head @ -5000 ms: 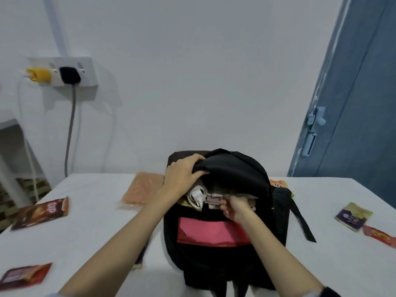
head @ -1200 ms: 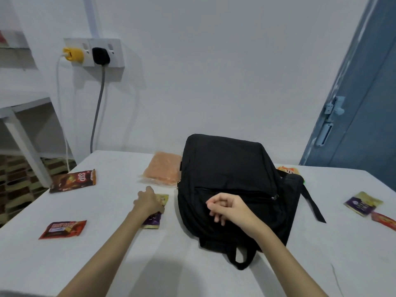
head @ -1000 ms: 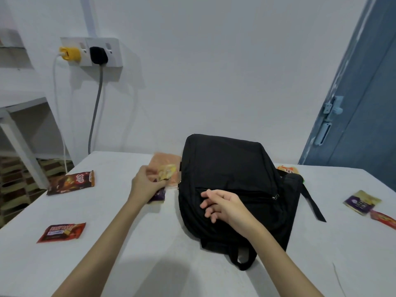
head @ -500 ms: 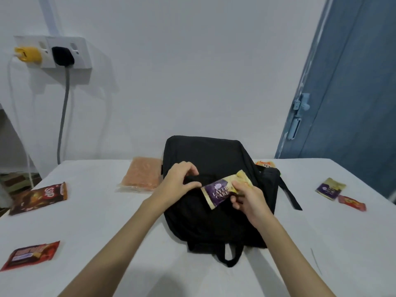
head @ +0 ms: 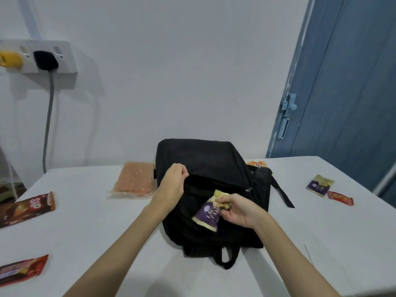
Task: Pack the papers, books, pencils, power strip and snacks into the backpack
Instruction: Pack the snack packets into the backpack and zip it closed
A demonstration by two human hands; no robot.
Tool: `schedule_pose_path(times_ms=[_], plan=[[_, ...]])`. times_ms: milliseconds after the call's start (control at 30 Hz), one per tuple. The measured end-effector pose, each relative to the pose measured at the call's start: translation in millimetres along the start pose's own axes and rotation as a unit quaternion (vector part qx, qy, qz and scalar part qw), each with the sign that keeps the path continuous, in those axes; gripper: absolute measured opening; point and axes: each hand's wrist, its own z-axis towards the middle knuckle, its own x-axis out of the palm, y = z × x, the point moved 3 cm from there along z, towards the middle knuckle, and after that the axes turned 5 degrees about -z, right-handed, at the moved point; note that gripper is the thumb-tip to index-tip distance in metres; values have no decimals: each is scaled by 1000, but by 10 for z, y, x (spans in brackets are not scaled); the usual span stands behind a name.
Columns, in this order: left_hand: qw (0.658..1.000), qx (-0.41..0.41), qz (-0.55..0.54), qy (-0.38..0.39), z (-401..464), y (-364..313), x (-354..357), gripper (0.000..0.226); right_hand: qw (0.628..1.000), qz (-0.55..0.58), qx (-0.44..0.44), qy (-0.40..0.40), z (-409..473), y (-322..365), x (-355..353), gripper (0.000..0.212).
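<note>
Lying flat on the white table (head: 90, 228), the black backpack (head: 205, 163) serves as the landmark; its front pocket is unzipped, and its carry loop points toward the camera.

Far left of the backpack, at the table's edge: a brown snack bar marked "Sip" (head: 27, 207). Nearer the camera on the same side, a red-wrapped snack bar (head: 21, 270), partly cut off by the frame. On the wall above and left of the backpack: a white socket plate (head: 64, 58) with a yellow plug (head: 9, 58) and a black plug (head: 46, 61); a grey cable hangs from the black one.

Just left of the backpack, touching or nearly touching its side: a clear packet with orange contents (head: 134, 179).

Left hand (head: 171, 185): fingers curled, pinching the upper lip of the backpack's front pocket and lifting it so the pocket gapes.

Right hand (head: 235, 211): fingers and thumb gripping a purple-and-yellow snack packet (head: 207, 213) by its upper end. Packet is tilted and sits over the backpack's front face, just below the pocket opening; not inside.

Behind the backpack's right corner: an orange packet (head: 257, 163), mostly hidden. A black strap (head: 282, 194) trails off to the right.

Well right of the backpack: a second purple-and-yellow packet (head: 319, 185), with a small red packet (head: 340, 198) just beside it. Blue door (head: 342, 82) beyond.
</note>
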Motion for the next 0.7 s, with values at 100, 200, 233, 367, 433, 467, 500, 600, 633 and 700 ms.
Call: schedule_pose_path(times_ms=[100,200,233,367,433,467,500,600,633,700], plan=[[997,46,-34,-51,-8,-100,-74,8,963,240,-118,-39,247,148,-54,15],[996,52,-64,-40,-45,-25,-76,8,944,286,-159,-48,323,249,-67,49],[995,51,-71,-41,-58,18,-91,9,938,302,-168,-13,333,257,-48,49],[989,-60,-44,-131,-36,444,-250,16,981,126,-137,-59,279,204,-120,19],[956,-222,34,-188,-7,795,-372,17,992,17,-107,-64,230,171,-191,13],[920,-331,84,-191,-22,999,-416,44,992,-29,-100,-71,198,160,-213,14],[887,-418,101,-166,-56,1185,-438,53,989,-59,-103,-91,182,158,-243,14],[821,-551,58,-138,-138,1619,-492,76,972,-131,-131,-143,137,176,-246,15],[820,-558,38,-124,-141,1722,-509,73,965,-177,-124,-150,111,176,-240,17],[839,-537,-16,-90,-109,1889,-528,62,945,-270,-105,-150,47,167,-207,23]])
